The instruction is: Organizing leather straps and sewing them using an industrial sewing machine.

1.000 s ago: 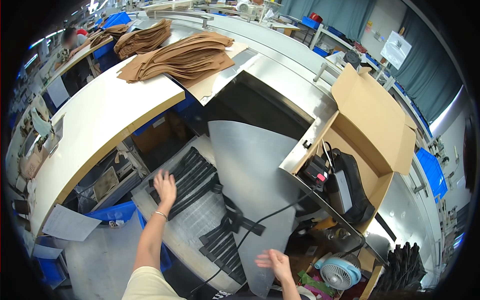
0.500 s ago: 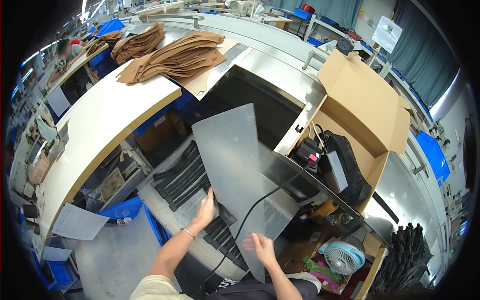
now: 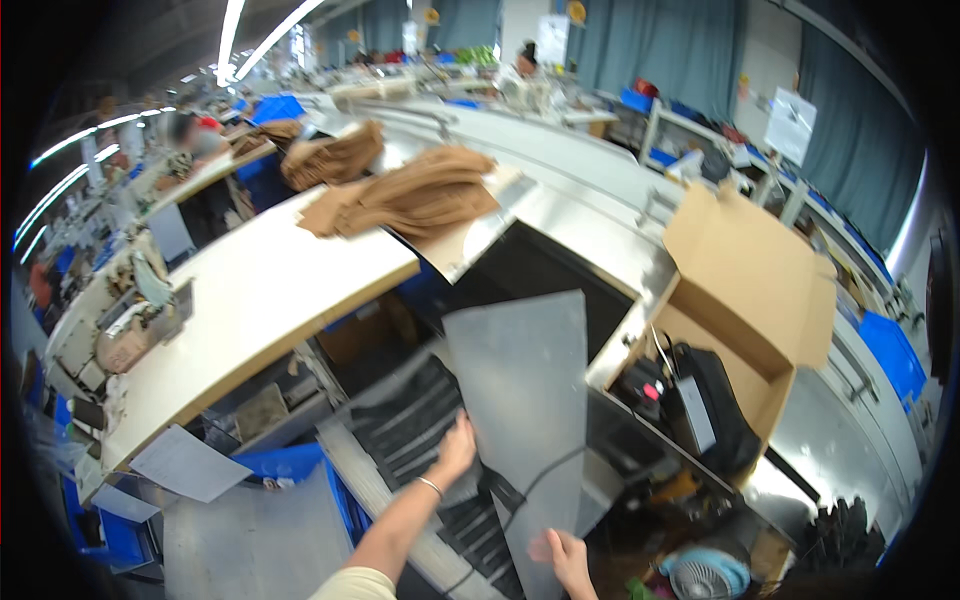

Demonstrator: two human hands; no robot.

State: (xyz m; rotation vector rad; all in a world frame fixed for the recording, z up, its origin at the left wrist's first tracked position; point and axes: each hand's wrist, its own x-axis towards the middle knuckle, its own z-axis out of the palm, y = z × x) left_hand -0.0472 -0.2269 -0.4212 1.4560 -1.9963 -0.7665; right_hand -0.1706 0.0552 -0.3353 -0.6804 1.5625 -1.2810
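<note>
Because the black cable [image 3: 547,468] crosses the translucent grey sheet [image 3: 520,375] over the pale board's [image 3: 346,453] right edge, lifting could snag it; sliding might drag the black strips [image 3: 405,424]. Left hand [image 3: 456,452] at sheet's left edge, right hand [image 3: 567,562] at its lower right; finger grip blurred, can't tell.

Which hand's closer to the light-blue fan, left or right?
Right. The right hand is by the lower end of the grey sheet, left of the light-blue fan; the left hand is farther away, at the sheet's left edge.
</note>
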